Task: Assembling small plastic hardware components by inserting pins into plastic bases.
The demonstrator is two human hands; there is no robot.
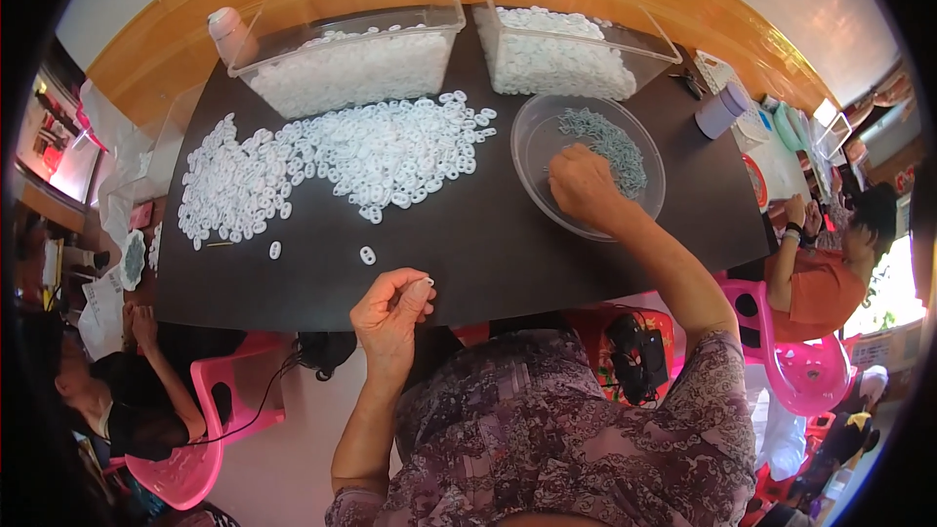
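Near the table's front edge, my left hand (390, 312) pinches a small white plastic piece (428, 282) between thumb and fingertips. My right hand (583, 182) reaches into a clear round bowl (535, 194). Its fingers are drawn together and point down inside the bowl; whatever they hold is hidden. Beside those fingers lies a heap of small grey-green screw-like pins (617, 150). A wide pile of white oval pieces with holes (390, 151) spreads over the table left of the bowl. Two single ovals (367, 256) lie apart from that pile, toward me.
Two clear bins (351, 68) of white pieces stand at the back of the dark table (468, 263). A pink bottle (227, 27) is at the left, a lilac bottle (721, 111) and pliers (689, 84) at the right. Other people sit on both sides, with pink chairs (210, 420).
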